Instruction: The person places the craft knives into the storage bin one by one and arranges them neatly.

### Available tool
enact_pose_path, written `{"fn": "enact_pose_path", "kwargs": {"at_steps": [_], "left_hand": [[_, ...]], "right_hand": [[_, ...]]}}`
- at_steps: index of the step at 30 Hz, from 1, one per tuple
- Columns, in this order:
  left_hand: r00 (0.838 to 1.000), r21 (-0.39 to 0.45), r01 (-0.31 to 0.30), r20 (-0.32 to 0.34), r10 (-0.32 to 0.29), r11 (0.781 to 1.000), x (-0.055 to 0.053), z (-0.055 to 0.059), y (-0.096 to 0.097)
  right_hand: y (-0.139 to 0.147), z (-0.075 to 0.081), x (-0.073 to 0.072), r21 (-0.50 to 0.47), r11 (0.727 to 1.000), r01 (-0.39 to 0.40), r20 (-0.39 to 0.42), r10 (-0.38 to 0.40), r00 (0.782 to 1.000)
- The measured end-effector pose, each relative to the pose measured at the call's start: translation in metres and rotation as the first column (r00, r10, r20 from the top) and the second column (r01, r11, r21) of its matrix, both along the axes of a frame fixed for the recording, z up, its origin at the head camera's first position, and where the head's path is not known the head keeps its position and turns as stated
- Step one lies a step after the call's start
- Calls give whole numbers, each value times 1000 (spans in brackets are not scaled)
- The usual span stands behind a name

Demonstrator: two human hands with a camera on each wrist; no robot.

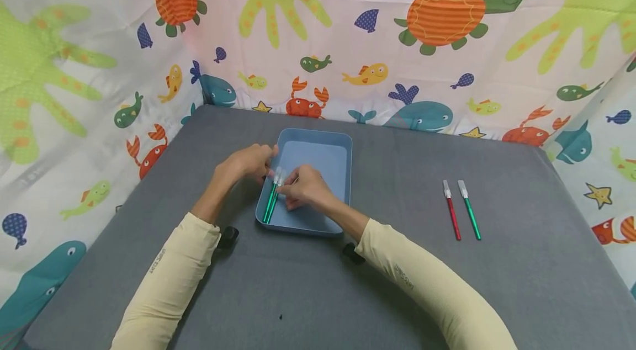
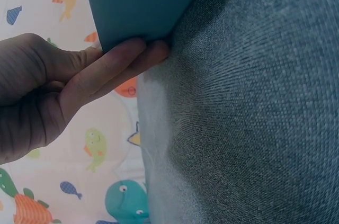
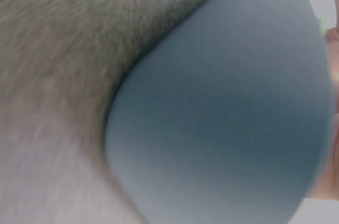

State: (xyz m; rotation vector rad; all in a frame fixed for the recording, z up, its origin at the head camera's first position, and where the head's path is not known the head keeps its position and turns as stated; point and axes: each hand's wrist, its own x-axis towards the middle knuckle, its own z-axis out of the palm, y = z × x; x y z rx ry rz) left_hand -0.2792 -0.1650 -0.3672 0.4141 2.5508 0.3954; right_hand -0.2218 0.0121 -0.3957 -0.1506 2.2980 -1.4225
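My left hand (image 1: 248, 163) grips the left wall of a shallow blue tray (image 1: 318, 157). In the left wrist view its fingers (image 2: 106, 73) press the outside of the wall, with the thumb near the rim. Two green craft knives (image 1: 270, 202) with clear caps lie side by side along the tray's left side. Reaching over the tray, my right hand (image 1: 307, 187) pinches the right-hand one near its cap. The right wrist view is mostly filled by the tray's outer wall (image 3: 222, 107), which hides the fingertips.
To the right on the grey tabletop (image 1: 397, 284) lie a red craft knife (image 1: 452, 215) and another green craft knife (image 1: 470, 212), both capped. A patterned curtain (image 1: 338, 63) with sea animals borders the table's back and sides.
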Motion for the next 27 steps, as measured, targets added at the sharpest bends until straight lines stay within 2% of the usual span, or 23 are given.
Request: {"fn": "enact_pose_path", "kwargs": {"at_steps": [3, 9, 13, 18, 27], "left_hand": [[1000, -6, -18, 3, 18, 1000, 1, 0, 1], [999, -20, -1, -35, 1, 1000, 4, -1, 1], [999, 0, 4, -50, -4, 1000, 6, -1, 0], [999, 9, -4, -54, 4, 1000, 9, 0, 1], [998, 3, -24, -60, 24, 1000, 10, 1, 0]], "right_hand": [[11, 6, 3, 37, 999, 22, -17, -21, 1000], [49, 23, 10, 16, 997, 69, -81, -68, 994], [83, 37, 16, 3, 995, 95, -157, -94, 983], [128, 47, 23, 35, 991, 129, -210, -119, 970], [216, 69, 21, 101, 973, 207, -228, -180, 957]]}}
